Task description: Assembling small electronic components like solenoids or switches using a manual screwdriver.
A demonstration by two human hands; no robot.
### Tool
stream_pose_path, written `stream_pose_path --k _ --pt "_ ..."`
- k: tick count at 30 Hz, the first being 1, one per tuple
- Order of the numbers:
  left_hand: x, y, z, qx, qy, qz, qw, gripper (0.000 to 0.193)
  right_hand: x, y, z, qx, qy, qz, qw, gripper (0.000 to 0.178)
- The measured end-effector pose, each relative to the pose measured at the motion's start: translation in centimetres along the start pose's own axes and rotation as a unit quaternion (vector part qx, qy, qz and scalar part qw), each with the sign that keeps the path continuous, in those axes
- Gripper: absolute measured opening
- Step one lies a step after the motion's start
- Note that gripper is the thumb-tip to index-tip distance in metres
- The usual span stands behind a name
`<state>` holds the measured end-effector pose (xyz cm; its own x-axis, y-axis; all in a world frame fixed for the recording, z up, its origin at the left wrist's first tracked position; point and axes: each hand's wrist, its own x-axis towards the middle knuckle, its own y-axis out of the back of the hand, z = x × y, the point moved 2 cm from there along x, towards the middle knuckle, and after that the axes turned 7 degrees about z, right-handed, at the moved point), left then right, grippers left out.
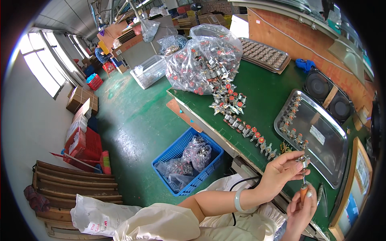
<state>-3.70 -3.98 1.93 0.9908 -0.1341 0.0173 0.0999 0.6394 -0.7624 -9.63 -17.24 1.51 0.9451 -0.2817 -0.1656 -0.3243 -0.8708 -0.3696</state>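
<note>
Left hand (281,170) raised over near table (261,86) edge, fingertips pinched on small metal part (304,161). Right hand (300,209) just below, closed around orange-handled screwdriver (304,188), tip up against the part. Steel tray (321,138) just beyond hands, few similar parts along its left rim. Row of red-capped parts (241,122) trailing across green table from big clear bag (205,60) of same. Blue crate (187,160) on floor beside table, bagged parts inside.
</note>
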Motion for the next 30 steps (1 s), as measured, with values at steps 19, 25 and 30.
stream_pose_path --k 19,25,30 --pt "-1.1 0.4 0.4 -0.043 -0.034 0.062 0.997 0.039 -0.2 -0.4 0.7 -0.125 0.223 -0.062 0.965 0.033" --pt "-1.0 0.2 0.3 -0.055 -0.04 0.051 0.996 0.033 -0.4 -0.5 0.3 -0.088 0.203 -0.08 0.972 0.031" --pt "-0.9 0.1 0.2 -0.035 -0.054 0.056 0.996 0.034 -0.2 -1.3 -0.7 -0.284 0.421 -0.061 0.859 0.028"
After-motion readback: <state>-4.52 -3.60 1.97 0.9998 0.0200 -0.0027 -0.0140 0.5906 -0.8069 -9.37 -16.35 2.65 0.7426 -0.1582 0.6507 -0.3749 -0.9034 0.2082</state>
